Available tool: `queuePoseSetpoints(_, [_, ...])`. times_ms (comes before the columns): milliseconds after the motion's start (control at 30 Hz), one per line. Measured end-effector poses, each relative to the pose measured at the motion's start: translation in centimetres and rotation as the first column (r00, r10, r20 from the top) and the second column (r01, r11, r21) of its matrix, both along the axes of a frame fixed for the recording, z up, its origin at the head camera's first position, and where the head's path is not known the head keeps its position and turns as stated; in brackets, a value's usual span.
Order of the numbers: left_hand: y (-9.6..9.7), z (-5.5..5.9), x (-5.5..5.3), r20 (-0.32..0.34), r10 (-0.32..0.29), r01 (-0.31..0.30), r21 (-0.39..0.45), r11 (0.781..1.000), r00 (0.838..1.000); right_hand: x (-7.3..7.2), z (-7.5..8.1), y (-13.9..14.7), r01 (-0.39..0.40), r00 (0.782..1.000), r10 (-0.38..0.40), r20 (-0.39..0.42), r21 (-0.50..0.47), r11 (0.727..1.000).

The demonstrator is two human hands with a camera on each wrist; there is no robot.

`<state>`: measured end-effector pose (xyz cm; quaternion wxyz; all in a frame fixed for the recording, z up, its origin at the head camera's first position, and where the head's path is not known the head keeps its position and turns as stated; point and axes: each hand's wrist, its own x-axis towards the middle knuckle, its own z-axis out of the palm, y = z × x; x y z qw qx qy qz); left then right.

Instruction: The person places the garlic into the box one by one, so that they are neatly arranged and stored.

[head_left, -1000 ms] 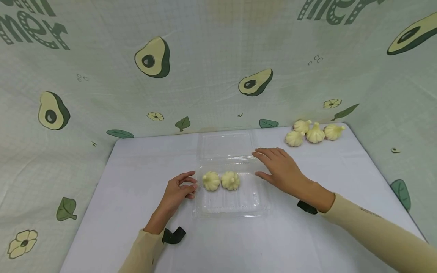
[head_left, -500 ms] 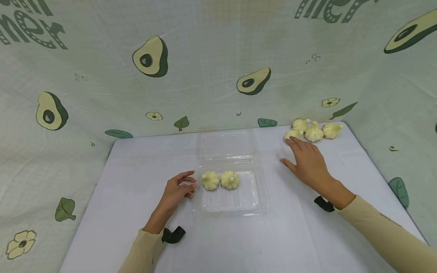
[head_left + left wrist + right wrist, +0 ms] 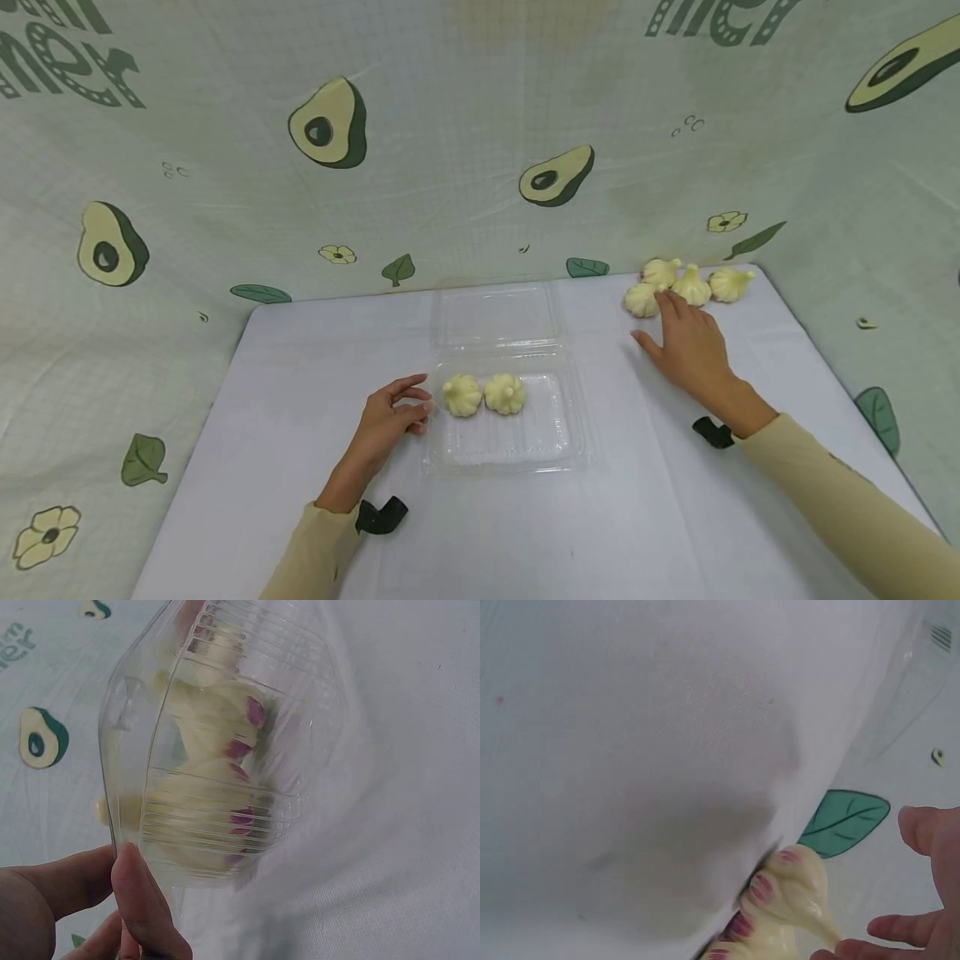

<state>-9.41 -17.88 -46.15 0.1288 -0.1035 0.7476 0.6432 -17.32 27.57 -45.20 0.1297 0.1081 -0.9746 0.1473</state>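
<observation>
Two pale garlic bulbs, one on the left (image 3: 462, 395) and one beside it (image 3: 505, 394), sit in a clear plastic clamshell container (image 3: 498, 450) whose lid (image 3: 497, 317) lies back. My left hand (image 3: 384, 425) pinches the container's left rim between thumb (image 3: 142, 892) and finger, as the left wrist view shows. At the back right, my right hand (image 3: 692, 346) reaches with spread fingers toward a cluster of garlic bulbs. Its fingertips are at the right side of the front-left bulb (image 3: 642, 301); whether they touch it cannot be told. Purple patches mark the nearby bulb (image 3: 791, 889) in the right wrist view.
More garlic bulbs (image 3: 692, 287) stand close together near the table's back right corner. A white cloth covers the table (image 3: 525, 542). Behind and beside it hangs an avocado-print curtain (image 3: 450, 167).
My right hand has gone from the container's right side to the garlic bulbs at the back right, lately shifting slightly right. My left hand stays at the rim.
</observation>
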Motion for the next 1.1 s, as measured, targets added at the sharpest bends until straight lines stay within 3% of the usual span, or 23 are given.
queuePoseSetpoints(333, [0.1, 0.0, 0.0, 0.011, 0.001, -0.001, 0.001, 1.0, 1.0, -1.0, -0.6, 0.6, 0.074, 0.997, -0.074, -0.01, -0.028, 0.997])
queuePoseSetpoints(1100, [0.0, -0.2, -0.2, 0.002, 0.004, -0.004, 0.004, 1.0, 1.0, -3.9, -0.8, 0.9, 0.1, 0.992, -0.089, 0.093, -0.123, 0.987])
